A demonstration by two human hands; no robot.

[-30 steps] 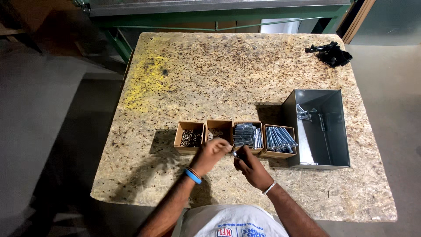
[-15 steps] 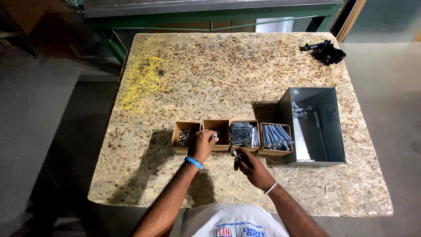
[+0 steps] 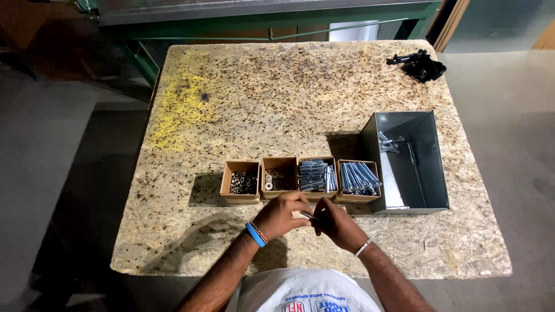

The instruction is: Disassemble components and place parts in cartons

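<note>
**Inspector:** Starting at the near edge of the table (image 3: 439, 242): both hands meet just in front of the row of boxes. The right hand (image 3: 338, 225) pinches a small dark bolt (image 3: 310, 216) between its fingertips, and the left hand (image 3: 281, 214) closes its fingertips on the bolt's other end. Whether the left also carries a nut or washer, I cannot tell.

**Clerk:** Why held there and not over a box?

**Inspector:** In my judgement, holding it off the board lets both hands work the one piece with the supply within a short reach.

**Clerk:** And the supply?

**Inspector:** Four open cardboard boxes stand side by side, touching, a little in from the near edge. From the left: a box of dark nuts (image 3: 241, 182), a box of washers (image 3: 279, 178), a box of short bolts (image 3: 316, 176), a box of long bolts (image 3: 358, 179). Sorted by kind, likely so each part is found without searching.

**Clerk:** Beyond that?

**Inspector:** A grey metal bin (image 3: 411, 164) stands just beside the last box, toward the right edge, with a few bolts in its far end. At the far right corner lies a black object (image 3: 421, 63), well apart. A yellow stain (image 3: 179, 104) marks the far left.
</note>
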